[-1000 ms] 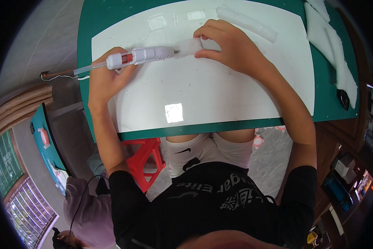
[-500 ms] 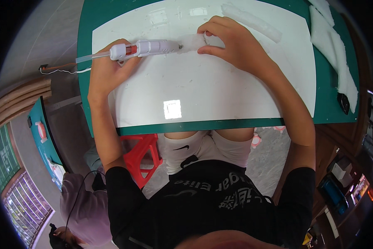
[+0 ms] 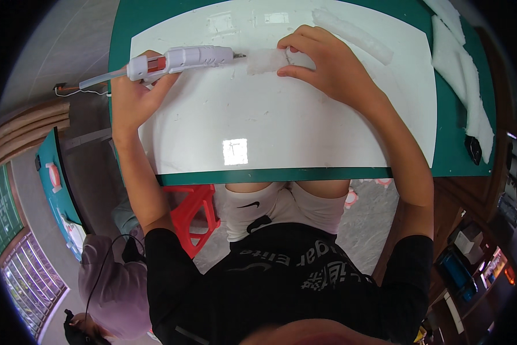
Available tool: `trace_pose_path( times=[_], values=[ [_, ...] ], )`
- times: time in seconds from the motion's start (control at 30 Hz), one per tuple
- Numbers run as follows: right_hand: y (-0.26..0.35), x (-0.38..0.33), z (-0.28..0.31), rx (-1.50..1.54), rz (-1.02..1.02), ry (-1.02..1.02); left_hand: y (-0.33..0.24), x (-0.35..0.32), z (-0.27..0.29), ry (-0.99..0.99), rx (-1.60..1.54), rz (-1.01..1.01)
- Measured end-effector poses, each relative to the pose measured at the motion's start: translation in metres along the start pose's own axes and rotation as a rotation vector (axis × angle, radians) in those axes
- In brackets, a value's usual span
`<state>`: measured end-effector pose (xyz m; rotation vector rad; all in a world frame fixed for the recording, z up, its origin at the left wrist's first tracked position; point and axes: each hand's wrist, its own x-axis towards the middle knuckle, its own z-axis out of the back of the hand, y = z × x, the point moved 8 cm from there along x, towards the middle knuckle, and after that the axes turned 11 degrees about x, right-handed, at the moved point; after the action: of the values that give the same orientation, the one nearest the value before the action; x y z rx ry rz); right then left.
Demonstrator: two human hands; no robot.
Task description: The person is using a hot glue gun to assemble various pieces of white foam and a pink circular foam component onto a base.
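Note:
My left hand [image 3: 138, 95] is closed around the handle of a white hot glue gun [image 3: 192, 58], which has a clear glue stick jutting from its back end. Its metal nozzle points right, a short gap away from a thin, whitish, translucent piece of padding [image 3: 265, 61] lying on the white board [image 3: 241, 115]. At the right end of that piece, the thumb and fingertips of my right hand [image 3: 319, 60] pinch its edge. The glue gun's trigger is hidden behind the left hand.
A rolled white padding strip [image 3: 353, 35] lies at the board's far right. More white padding [image 3: 457, 63] and a small black object [image 3: 473, 149] rest on the green table edge. A red stool [image 3: 195, 221] stands below; another person [image 3: 111, 287] is at lower left.
My left hand has drawn the glue gun to the left, so its nozzle has come away from the whitish piece. My right hand keeps its pinch.

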<state>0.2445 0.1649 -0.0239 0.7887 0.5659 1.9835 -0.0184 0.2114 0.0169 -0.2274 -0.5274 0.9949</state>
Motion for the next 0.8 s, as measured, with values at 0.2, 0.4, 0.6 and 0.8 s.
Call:
trace_pose_path(
  times=[0.2, 0.4, 0.6, 0.8],
  values=[
    [0.0, -0.001, 0.001, -0.014, -0.002, -0.006, -0.006, 0.002, -0.018, 0.102, -0.009, -0.03],
    [0.0, -0.001, 0.001, -0.01, -0.003, -0.009, -0.009, 0.003, -0.025, 0.133, 0.038, -0.046],
    [0.001, 0.001, 0.001, -0.007, 0.014, -0.005, -0.006, 0.001, -0.004, 0.006, -0.006, -0.047],
    [-0.001, -0.001, 0.001, -0.007, 0.021, -0.011, -0.005, 0.003, -0.022, 0.11, 0.107, -0.035]
  ],
)
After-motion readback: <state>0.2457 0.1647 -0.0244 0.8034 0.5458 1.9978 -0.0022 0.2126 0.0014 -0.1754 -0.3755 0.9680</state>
